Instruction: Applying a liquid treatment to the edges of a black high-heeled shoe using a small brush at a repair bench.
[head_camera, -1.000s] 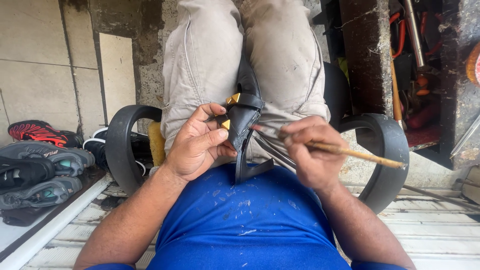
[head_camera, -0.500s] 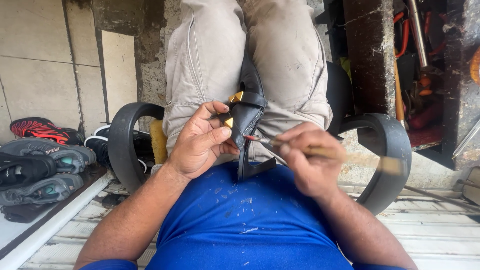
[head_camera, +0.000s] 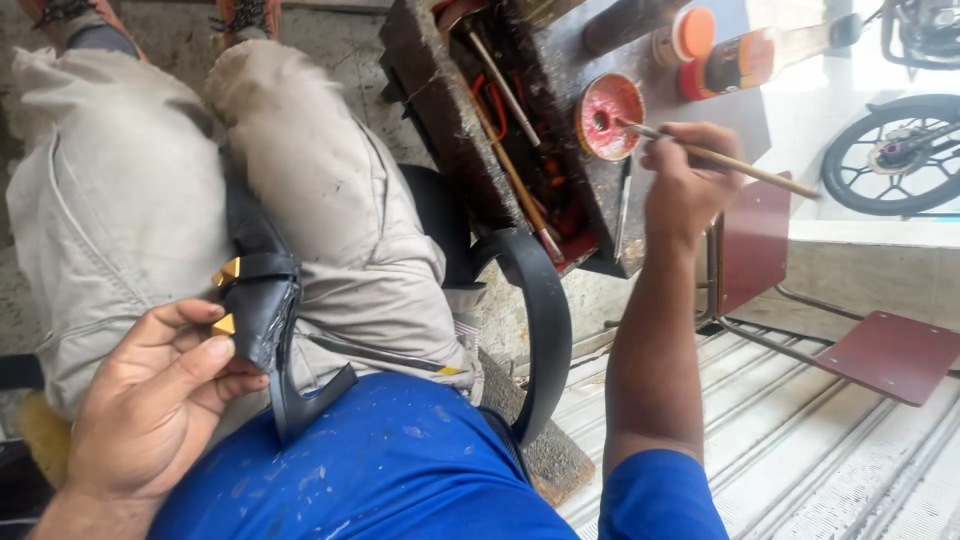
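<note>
The left hand (head_camera: 150, 400) grasps a black sandal (head_camera: 262, 310) on the lap, its long axis running away from the body; the right hand (head_camera: 690, 180), clenched on a brush (head_camera: 740, 163), reaches well right, tip in the red glue tin (head_camera: 608, 115)

Left hand (head_camera: 150, 400) sits low over the lap, palm up, fingers curled loosely with thumb and fingertips pinched together, forearm running in from the bottom edge. Right arm is stretched well out and up, elbow nearly straight, wrist cocked. Right hand (head_camera: 685, 180) is clenched in a pen-like pinch, knuckles upward.
</note>
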